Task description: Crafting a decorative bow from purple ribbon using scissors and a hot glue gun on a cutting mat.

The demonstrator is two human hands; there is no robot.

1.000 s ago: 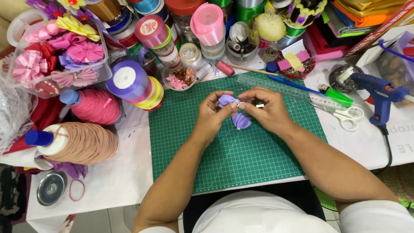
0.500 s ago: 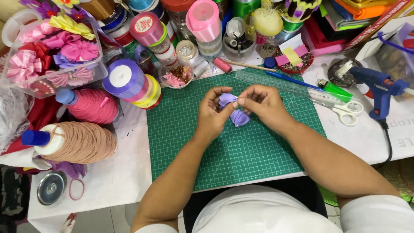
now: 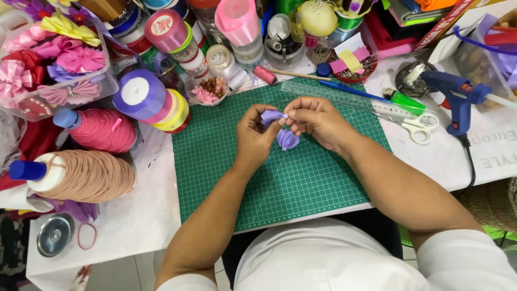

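- The left hand (image 3: 257,136) pinched the folded lilac satin ribbon petal (image 3: 285,138) from nine o'clock, above the green gridded cutting mat (image 3: 226,161).
- That petal hung toward six o'clock between both hands.
- The right hand (image 3: 318,119) gripped its gathered top from two o'clock, equally near.

A craft worker, seen from a head-mounted camera, wears a plain white top with no visible print or pattern. Its short sleeves end above the elbows, leaving both forearms bare; the white fabric shows at the lower corners of the frame and across the chest at bottom centre. The left hand (image 3: 257,137) and right hand (image 3: 319,119) are bare, without gloves. No watch, bracelet or ring can be made out on either wrist or on the fingers in view, and the nails appear short and unpainted.
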